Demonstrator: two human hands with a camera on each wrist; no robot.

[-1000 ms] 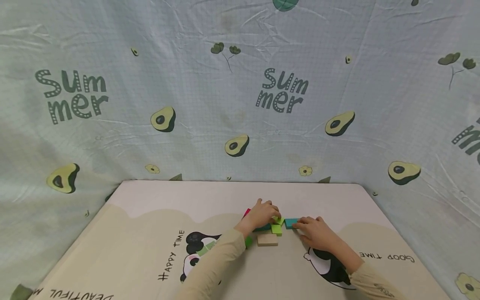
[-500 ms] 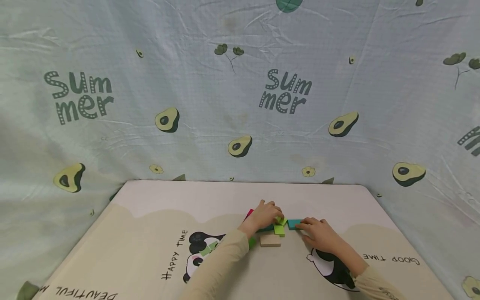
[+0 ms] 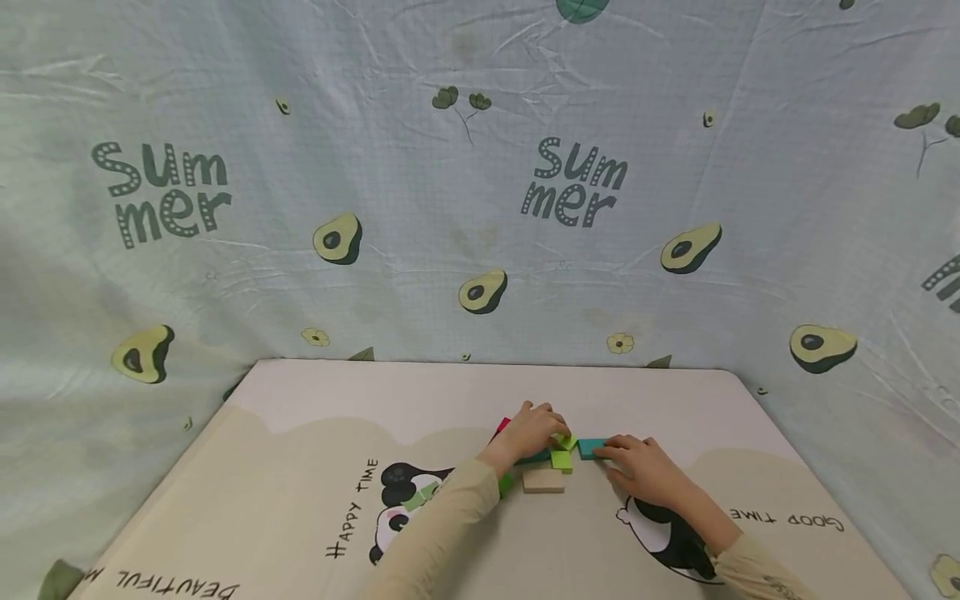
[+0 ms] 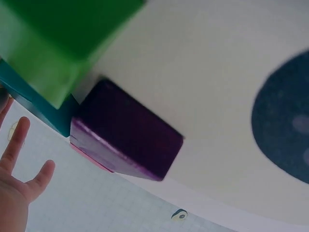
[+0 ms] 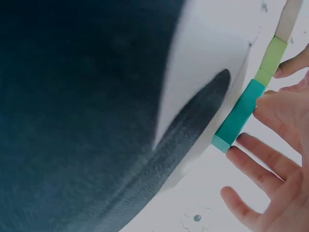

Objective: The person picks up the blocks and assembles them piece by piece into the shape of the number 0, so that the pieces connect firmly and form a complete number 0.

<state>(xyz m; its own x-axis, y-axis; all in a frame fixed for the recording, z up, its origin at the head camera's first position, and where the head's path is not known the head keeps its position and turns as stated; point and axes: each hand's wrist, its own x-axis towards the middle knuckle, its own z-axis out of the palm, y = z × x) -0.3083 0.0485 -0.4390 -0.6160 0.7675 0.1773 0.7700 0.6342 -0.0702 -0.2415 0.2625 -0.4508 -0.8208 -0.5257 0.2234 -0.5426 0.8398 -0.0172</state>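
My left hand point(image 3: 531, 432) reaches over a group of blocks, its fingers curled down around a lime green block point(image 3: 567, 442). In the left wrist view two of its fingers stand raised and spread. To the right, my right hand point(image 3: 645, 473) touches the end of a teal block point(image 3: 590, 449) with extended fingers. The right wrist view shows its fingertips along one side and end of that teal block point(image 5: 241, 112), which lines up with the lime pieces. A second lime block point(image 3: 562, 462) lies just nearer, above a plain wood block point(image 3: 543, 480).
Partly behind the left arm are a green block point(image 3: 506, 485), a dark teal block point(image 3: 536, 457) and a red piece point(image 3: 501, 426). A purple block point(image 4: 126, 130) shows in the left wrist view. The printed table point(image 3: 420, 392) ends at a patterned curtain point(image 3: 405, 167).
The head view has shifted slightly, so everything sits a little further right. Both hands keep their places at the lime and teal blocks.
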